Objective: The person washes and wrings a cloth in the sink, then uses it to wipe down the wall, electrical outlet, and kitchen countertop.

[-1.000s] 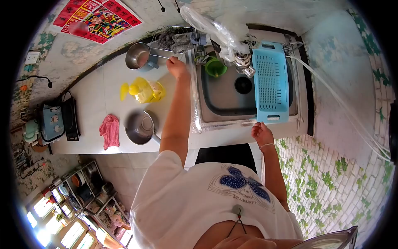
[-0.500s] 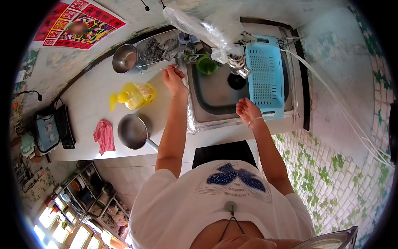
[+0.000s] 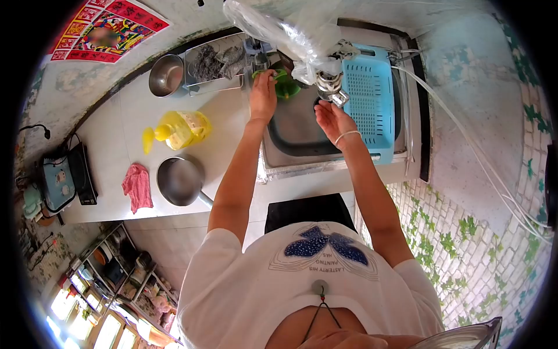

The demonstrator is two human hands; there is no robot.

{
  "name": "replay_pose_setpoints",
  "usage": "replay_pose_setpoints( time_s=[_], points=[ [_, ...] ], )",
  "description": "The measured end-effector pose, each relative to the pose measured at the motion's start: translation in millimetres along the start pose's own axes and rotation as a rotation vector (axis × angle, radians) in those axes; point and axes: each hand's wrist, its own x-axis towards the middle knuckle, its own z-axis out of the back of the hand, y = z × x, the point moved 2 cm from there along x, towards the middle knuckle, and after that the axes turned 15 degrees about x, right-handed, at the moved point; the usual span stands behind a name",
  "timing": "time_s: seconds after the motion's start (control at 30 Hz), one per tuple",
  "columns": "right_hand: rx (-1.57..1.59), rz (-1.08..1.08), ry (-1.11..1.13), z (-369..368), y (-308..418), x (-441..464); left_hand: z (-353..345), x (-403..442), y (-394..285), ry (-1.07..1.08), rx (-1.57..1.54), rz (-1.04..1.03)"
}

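Observation:
My left hand is at the left edge of the sink, its fingertips over the near side of a green plastic bowl. Whether they grip its rim is hidden. My right hand, with a pale band at the wrist, is just below the metal faucet. Its palm is turned up, its fingers are loosely extended, and nothing shows in it. Under both hands lies the steel sink. A clear plastic bag hangs around the faucet.
A light blue drain basket spans the sink's right side. On the counter are a wire rack with grey scrubbers, a metal pot, a yellow soap bottle, a saucepan and a pink cloth.
My left hand has moved right and up, from the rack's edge to the green bowl. My right hand has risen from the sink's front edge to just under the faucet. The view has shifted slightly.

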Motion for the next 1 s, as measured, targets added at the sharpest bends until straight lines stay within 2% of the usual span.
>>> replay_pose_setpoints(
  time_s=[0.23,0.67,0.73,0.8,0.87,0.9,0.97,1.0],
  points=[
    [0.005,0.010,-0.032,-8,-6,5,-4,-6,-1,-0.106,-0.016,-0.082],
    [0.081,-0.029,-0.046,-13,-8,22,-8,-12,-3,-0.071,0.005,-0.115],
    [0.122,0.053,-0.035,-14,-7,26,-17,-29,-6,-0.246,-0.243,0.158],
    [0.127,0.089,-0.013,-22,-4,22,-25,-56,-25,-0.262,0.011,0.203],
    [0.092,0.172,0.020,-23,-4,30,-45,-80,-52,-0.042,-0.360,0.082],
    [0.094,0.173,0.019,-25,-4,26,-59,-83,-63,-0.040,-0.360,0.082],
    [-0.128,0.191,0.026,-32,-2,13,-85,-85,-79,-0.049,-0.214,-0.123],
    [-0.105,0.153,0.036,-30,-8,19,-90,-80,-58,0.249,-0.310,0.176]
  ],
)
